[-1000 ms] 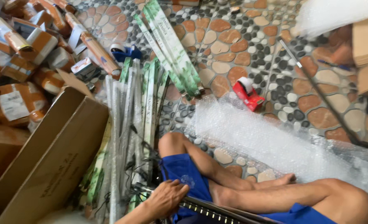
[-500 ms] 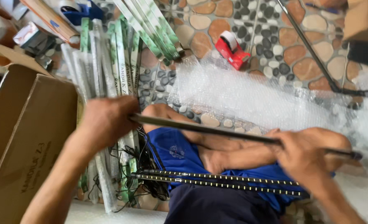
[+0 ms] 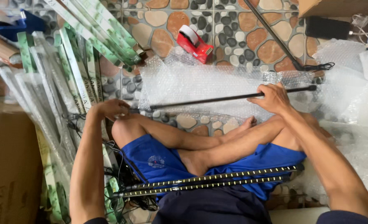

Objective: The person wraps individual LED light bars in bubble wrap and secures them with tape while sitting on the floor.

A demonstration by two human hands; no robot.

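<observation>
The right hand (image 3: 274,98) is closed around the right part of a long thin black rod (image 3: 217,99), near its far-right tip. The left hand (image 3: 109,109) is curled over the rod's left end, just beside the raised left knee; whether its fingers fully enclose the rod cannot be told. The rod lies level, roughly left to right, directly over a sheet of clear bubble wrap (image 3: 200,81) spread on the pebble-pattern tiled floor (image 3: 250,45).

For a clean step, hold the rod parallel to the sheet's long edge, keep both ends level, and keep it centred so the wrap can cover its full length.

Nearer, two black strips with rows of small yellow dots (image 3: 209,182) rest across the lap on the blue shorts (image 3: 159,161). Tangled black cables (image 3: 122,186) lie beside the left thigh and could snag the rod's left end. To the left stands a pile of long slim green-and-white boxes in clear sleeves (image 3: 74,79), with a brown cardboard carton (image 3: 10,166) at near left. On the far side, a red tape dispenser (image 3: 194,43) sits by the wrap's edge, a blue tape dispenser (image 3: 14,25) lies at far left, and another thin black rod (image 3: 275,35) runs diagonally at far right.
</observation>
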